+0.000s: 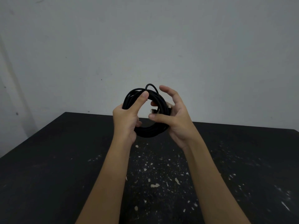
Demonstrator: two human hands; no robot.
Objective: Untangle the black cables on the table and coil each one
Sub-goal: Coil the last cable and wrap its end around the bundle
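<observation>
While both bare forearms reach out over the dark table [48,159], the left hand [125,120] is wrapped round the left side of a black cable [150,132]. The cable is wound into a round coil and held up in the air, off the table top, in front of the pale wall [145,38]. The hand's thumb [143,97] presses along the upper strands while the other fingers curl behind them (a firm hold, by the look of it). One small loop [150,85] sticks up loose at the top of the coil. Moving right, a metal-tipped plug [152,110] shows inside the ring, just beside the right hand [177,122]. That hand cups the coil's right side, with its thumb laid across the front of the lower strands, one fingertip behind them, and the upper fingers lifted and spread apart. Pale specks [155,185] are scattered on the table below the wrists and out toward the near right.
</observation>
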